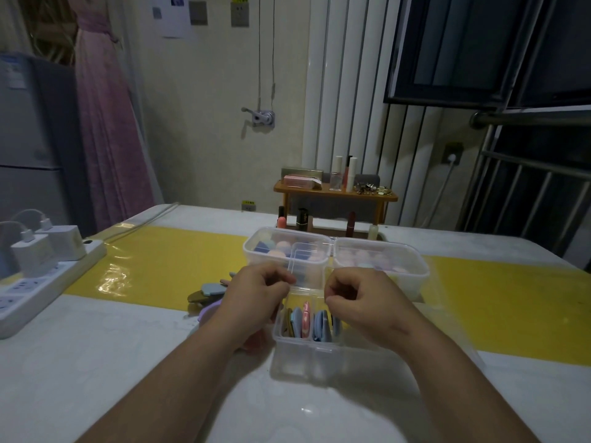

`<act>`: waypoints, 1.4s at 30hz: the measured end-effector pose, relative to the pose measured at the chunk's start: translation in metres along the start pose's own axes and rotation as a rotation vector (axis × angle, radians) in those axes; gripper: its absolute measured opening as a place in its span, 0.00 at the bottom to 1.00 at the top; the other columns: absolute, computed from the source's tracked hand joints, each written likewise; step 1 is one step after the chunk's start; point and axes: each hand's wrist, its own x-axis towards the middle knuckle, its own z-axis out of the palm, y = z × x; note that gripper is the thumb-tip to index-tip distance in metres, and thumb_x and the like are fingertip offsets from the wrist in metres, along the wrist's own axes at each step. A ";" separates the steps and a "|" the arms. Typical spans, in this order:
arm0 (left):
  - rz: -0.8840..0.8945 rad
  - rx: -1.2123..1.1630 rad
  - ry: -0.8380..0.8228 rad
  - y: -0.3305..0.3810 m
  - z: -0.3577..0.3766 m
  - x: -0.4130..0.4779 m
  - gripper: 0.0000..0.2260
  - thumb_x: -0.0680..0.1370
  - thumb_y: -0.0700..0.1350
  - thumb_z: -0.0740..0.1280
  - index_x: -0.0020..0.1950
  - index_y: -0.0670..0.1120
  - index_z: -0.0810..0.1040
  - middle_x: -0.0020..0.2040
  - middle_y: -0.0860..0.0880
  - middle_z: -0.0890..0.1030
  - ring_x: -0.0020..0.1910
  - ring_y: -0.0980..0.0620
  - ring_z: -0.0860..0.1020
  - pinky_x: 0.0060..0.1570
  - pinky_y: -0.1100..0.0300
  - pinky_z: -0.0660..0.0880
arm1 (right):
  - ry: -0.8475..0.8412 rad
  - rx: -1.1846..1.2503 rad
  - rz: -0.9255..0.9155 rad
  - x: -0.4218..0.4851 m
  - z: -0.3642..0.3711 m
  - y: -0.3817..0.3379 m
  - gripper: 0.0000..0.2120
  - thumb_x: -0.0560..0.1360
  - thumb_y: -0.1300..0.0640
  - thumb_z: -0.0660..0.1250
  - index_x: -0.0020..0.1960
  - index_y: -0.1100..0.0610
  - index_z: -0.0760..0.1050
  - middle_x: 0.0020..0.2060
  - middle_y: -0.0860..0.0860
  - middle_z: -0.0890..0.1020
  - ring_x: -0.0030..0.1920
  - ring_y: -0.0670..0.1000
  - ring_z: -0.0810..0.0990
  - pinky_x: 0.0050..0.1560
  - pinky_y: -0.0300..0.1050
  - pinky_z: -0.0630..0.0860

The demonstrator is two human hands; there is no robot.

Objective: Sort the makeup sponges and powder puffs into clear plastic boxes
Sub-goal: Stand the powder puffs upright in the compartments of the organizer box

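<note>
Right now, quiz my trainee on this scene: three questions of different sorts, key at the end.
1. True or false: the puffs in the near box stand on edge.
2. Fill in: behind the near box stand ___ larger boxes.
3. Where do the loose puffs lie? A) on the table beside the left hand B) behind the larger boxes C) under the near box

Key: 1 true; 2 two; 3 A.
</note>
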 end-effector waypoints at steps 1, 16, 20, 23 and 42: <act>0.002 -0.001 0.000 0.000 0.000 0.000 0.08 0.76 0.36 0.69 0.44 0.48 0.84 0.36 0.47 0.84 0.28 0.58 0.78 0.28 0.66 0.75 | -0.017 -0.016 0.019 0.000 0.000 0.000 0.06 0.68 0.52 0.66 0.37 0.40 0.78 0.35 0.41 0.81 0.36 0.41 0.79 0.35 0.34 0.73; 0.111 0.169 0.020 0.001 -0.008 0.000 0.07 0.76 0.41 0.69 0.45 0.53 0.84 0.36 0.56 0.82 0.38 0.53 0.80 0.43 0.48 0.81 | 0.034 -0.112 0.083 0.000 0.000 0.000 0.11 0.75 0.56 0.69 0.38 0.41 0.78 0.36 0.41 0.81 0.40 0.37 0.78 0.38 0.32 0.71; 0.102 0.192 0.110 0.001 -0.017 0.000 0.14 0.75 0.37 0.64 0.43 0.56 0.82 0.38 0.55 0.80 0.36 0.47 0.82 0.41 0.43 0.81 | 0.118 -0.113 0.033 -0.001 -0.005 -0.002 0.09 0.75 0.56 0.68 0.39 0.42 0.78 0.36 0.41 0.80 0.41 0.38 0.77 0.38 0.34 0.70; 0.064 0.253 0.201 0.001 -0.024 0.002 0.14 0.74 0.35 0.64 0.48 0.54 0.79 0.48 0.52 0.80 0.40 0.49 0.81 0.40 0.50 0.80 | 0.174 -0.140 0.027 -0.002 -0.007 -0.003 0.09 0.76 0.55 0.68 0.40 0.42 0.77 0.37 0.40 0.79 0.40 0.40 0.77 0.37 0.32 0.69; 0.062 0.894 0.039 -0.024 -0.027 0.016 0.13 0.74 0.62 0.65 0.54 0.58 0.77 0.49 0.53 0.79 0.46 0.50 0.77 0.45 0.54 0.76 | 0.138 -0.136 0.057 0.000 0.001 0.005 0.08 0.76 0.54 0.67 0.41 0.41 0.78 0.37 0.41 0.80 0.39 0.42 0.77 0.40 0.36 0.72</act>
